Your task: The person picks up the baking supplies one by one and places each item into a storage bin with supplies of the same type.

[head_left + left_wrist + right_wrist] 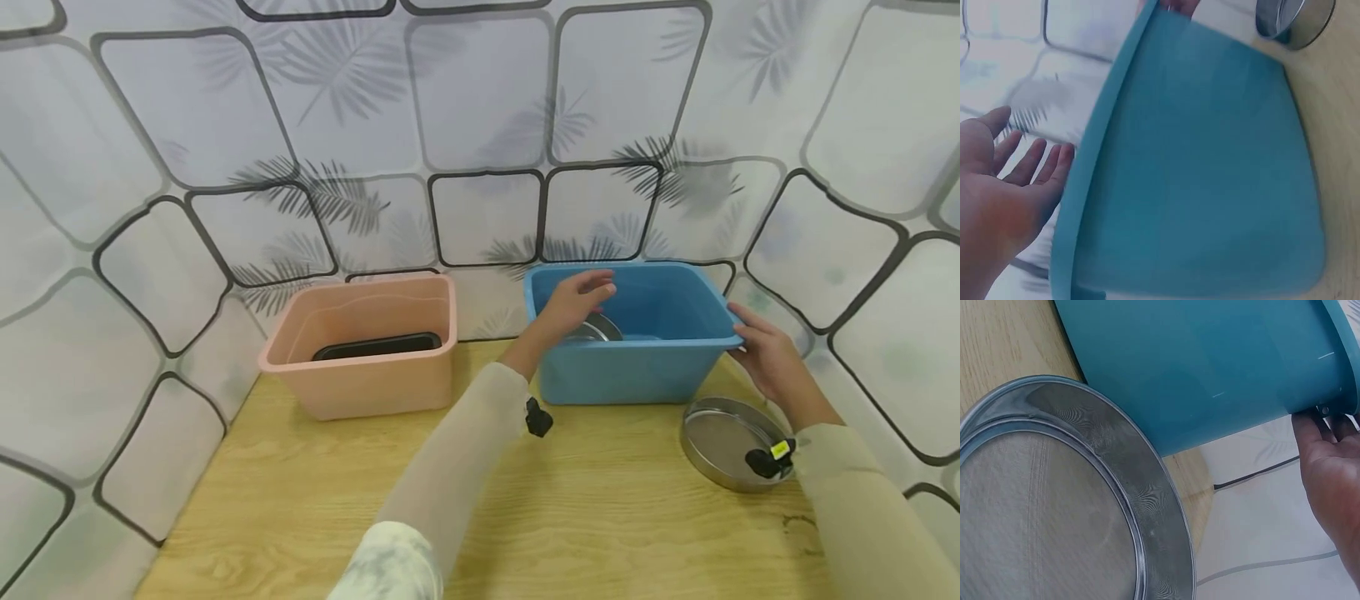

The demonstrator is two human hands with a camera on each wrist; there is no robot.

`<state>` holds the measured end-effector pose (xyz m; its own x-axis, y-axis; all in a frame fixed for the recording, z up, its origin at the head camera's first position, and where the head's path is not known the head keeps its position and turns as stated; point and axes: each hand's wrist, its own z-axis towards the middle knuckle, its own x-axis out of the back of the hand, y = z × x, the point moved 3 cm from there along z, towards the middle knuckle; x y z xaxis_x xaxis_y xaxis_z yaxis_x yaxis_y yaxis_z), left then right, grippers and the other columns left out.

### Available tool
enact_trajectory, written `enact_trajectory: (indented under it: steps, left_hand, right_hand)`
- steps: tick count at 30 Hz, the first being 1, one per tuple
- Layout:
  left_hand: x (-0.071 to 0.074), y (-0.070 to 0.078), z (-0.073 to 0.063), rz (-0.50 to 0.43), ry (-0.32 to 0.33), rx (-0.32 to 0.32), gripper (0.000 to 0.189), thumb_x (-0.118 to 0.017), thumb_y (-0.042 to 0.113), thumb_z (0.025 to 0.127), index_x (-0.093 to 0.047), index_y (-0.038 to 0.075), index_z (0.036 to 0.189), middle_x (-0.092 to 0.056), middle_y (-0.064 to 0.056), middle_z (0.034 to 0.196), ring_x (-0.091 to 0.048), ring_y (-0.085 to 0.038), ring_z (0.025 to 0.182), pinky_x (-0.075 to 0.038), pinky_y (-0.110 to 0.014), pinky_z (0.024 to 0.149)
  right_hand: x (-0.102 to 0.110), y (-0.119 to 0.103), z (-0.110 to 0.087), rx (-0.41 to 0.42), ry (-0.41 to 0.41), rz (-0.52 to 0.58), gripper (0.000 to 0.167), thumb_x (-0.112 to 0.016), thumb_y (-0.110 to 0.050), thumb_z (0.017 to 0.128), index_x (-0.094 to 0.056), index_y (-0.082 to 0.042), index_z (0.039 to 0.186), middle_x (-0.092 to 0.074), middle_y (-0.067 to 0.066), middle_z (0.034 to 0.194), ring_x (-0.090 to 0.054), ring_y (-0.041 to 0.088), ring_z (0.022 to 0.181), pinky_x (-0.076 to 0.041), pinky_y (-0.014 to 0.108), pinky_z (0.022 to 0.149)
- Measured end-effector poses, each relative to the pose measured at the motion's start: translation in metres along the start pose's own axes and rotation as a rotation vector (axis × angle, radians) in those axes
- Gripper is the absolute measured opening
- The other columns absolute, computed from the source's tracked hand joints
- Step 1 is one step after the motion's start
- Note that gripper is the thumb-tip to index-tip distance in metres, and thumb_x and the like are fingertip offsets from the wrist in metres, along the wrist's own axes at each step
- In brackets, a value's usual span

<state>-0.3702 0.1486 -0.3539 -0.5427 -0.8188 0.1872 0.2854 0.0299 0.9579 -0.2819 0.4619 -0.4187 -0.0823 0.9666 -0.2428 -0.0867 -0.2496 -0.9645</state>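
A blue plastic bin (615, 375) stands against the curtain. My left hand (573, 304) hovers over its left side with fingers loosely spread and nothing in them; the left wrist view shows this hand (1016, 181) beside the rim. Inside the bin, partly hidden by the wall and my left hand, lies a round shiny metal piece (600, 327). My right hand (772, 354) holds the bin's right end, its fingers tucked under the rim in the right wrist view. Below that hand, a round metal sieve (723, 442) with a fine mesh bottom (1054, 512) lies on the table.
To the left stands a pink plastic bin (375, 379) with a black tray-like item (378, 346) inside. Both bins rest on a wood-grain table (337, 500). A patterned curtain (480, 100) encloses the back and sides.
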Motion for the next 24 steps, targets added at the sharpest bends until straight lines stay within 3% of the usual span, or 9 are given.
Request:
enact_trajectory:
  steps: [5,11,18,24]
  left_hand:
    - [-0.014,0.009,-0.013,0.022,-0.05,-0.011,0.047,-0.062,0.034,0.102,-0.054,0.023,0.147,-0.057,-0.001,0.145,-0.063,-0.016,0.12,-0.056,-0.025,0.089]
    - [-0.026,0.011,-0.031,0.046,-0.076,0.003,0.048,-0.061,0.036,0.102,-0.052,0.028,0.148,-0.056,0.003,0.145,-0.067,-0.009,0.103,-0.057,-0.036,0.091]
    - [-0.051,0.004,-0.051,0.035,-0.115,-0.028,0.047,-0.061,0.03,0.102,-0.053,0.021,0.148,-0.057,-0.002,0.144,-0.067,-0.018,0.113,-0.057,-0.031,0.089]
    - [-0.073,-0.015,-0.074,0.024,-0.142,0.005,0.047,-0.061,0.032,0.102,-0.053,0.022,0.147,-0.054,0.004,0.149,-0.06,-0.004,0.121,-0.053,-0.022,0.09]
  right_hand:
    - [0.001,-0.002,0.0,-0.001,-0.007,0.034,0.065,-0.038,-0.013,0.11,0.002,-0.014,0.162,0.024,0.0,0.166,0.025,0.03,0.149,-0.05,0.01,0.089]
    - [-0.001,-0.001,-0.001,0.002,-0.016,0.033,0.066,-0.037,-0.013,0.11,0.004,-0.013,0.161,0.024,0.002,0.166,0.025,0.03,0.149,-0.05,0.01,0.089]
    - [0.003,-0.001,-0.001,0.006,-0.015,0.024,0.066,-0.037,-0.013,0.11,0.005,-0.013,0.161,0.024,0.003,0.166,0.024,0.03,0.149,-0.05,0.01,0.089]
    - [0.001,0.0,-0.001,0.004,-0.023,0.023,0.066,-0.037,-0.014,0.11,0.005,-0.013,0.161,0.023,0.003,0.166,0.024,0.031,0.149,-0.05,0.01,0.09]
